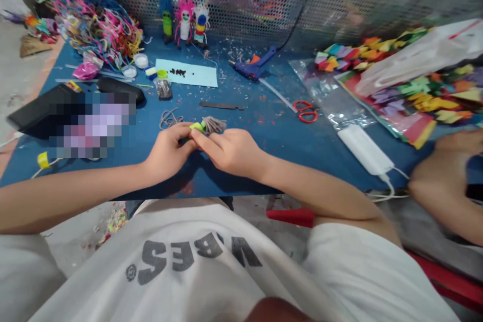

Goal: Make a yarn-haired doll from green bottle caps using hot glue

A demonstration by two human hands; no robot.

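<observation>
My left hand (170,148) and my right hand (228,150) meet over the blue table (264,121), both pinched on a small craft figure (206,125) with a yellow-green body and a grey yarn tuft. The tuft sticks out to the right above my right hand's fingers. A loose loop of grey yarn (168,118) lies just behind my left hand.
Three finished yarn-haired figures (184,21) stand at the back. A blue glue gun (253,66), red scissors (306,110), a light blue card (187,73), a pile of coloured yarn (98,22) and bags of coloured felt (415,90) lie around. Another person's hand (449,171) rests at right.
</observation>
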